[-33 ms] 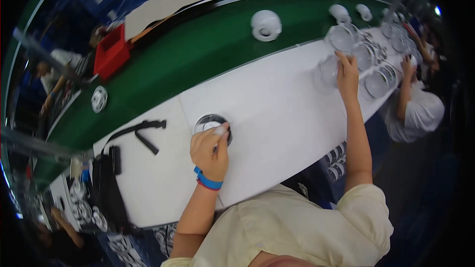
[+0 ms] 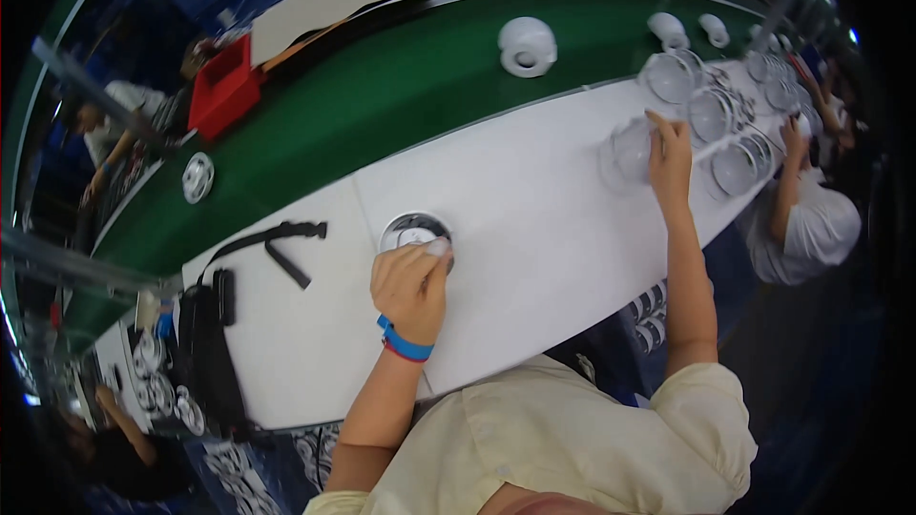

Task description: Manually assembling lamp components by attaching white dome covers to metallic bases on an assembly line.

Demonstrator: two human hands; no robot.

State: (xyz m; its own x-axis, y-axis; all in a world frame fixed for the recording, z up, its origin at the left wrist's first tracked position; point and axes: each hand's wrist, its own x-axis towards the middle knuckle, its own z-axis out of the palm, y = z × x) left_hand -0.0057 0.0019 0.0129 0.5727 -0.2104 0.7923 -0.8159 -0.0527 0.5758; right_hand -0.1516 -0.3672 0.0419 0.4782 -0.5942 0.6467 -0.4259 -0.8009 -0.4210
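Note:
My left hand [image 2: 410, 286], with a blue band at the wrist, is closed over the near side of a round white-rimmed housing [image 2: 389, 232] with a dark inside, standing on the white table. A small whitish thing shows at its fingertips, too blurred to name. Out to the right, my right hand [image 2: 671, 157] pinches the edge of a clear dome cover [image 2: 630, 151], which is blurred and partly see-through. Several more clear dome covers, such as one near the far table edge [image 2: 670, 78] and one nearer the right end [image 2: 735, 172], stand just beyond that hand.
A green conveyor belt [image 2: 382, 119] runs behind the white table [image 2: 515, 229], carrying a white camera-like housing [image 2: 527, 48] and a round part [image 2: 197, 178]. A black strap bag [image 2: 212, 353] lies left. Beyond are a red bin [image 2: 224, 86] and cardboard [image 2: 339, 5]. A co-worker [image 2: 811, 219] sits right.
My right hand has drawn the clear dome cover slightly left and toward me, away from the other covers. The left hand stays at the round housing. The whole view has shifted a little.

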